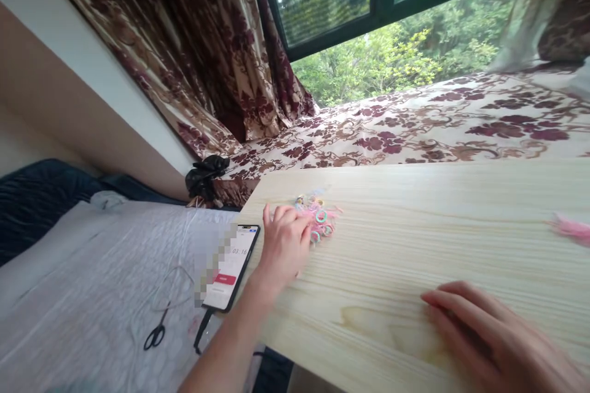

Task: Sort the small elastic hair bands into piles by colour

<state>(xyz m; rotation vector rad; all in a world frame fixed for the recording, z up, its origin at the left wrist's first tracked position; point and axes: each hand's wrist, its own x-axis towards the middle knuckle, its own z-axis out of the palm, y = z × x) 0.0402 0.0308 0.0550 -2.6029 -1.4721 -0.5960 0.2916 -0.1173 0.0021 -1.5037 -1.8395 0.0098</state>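
My left hand (284, 241) lies palm down on a pale wooden board (415, 233), fingers curled at the edge of a small pile of several coloured little rings or elastic bands (319, 216). The fingertips touch the pile; whether they pinch one I cannot make out. My right hand (488, 338) rests flat on the board at the lower right, fingers stretched out and together, nothing under them that shows. A blurred pink thing (574, 230) lies near the board's right edge.
A phone (232, 267) showing a timer lies off the board's left edge on a white quilted cover (92, 295), with a cable and small black scissors (155, 333). A black scrunchie-like bundle (206, 173), a floral window seat (415, 123), curtains and a window lie behind.
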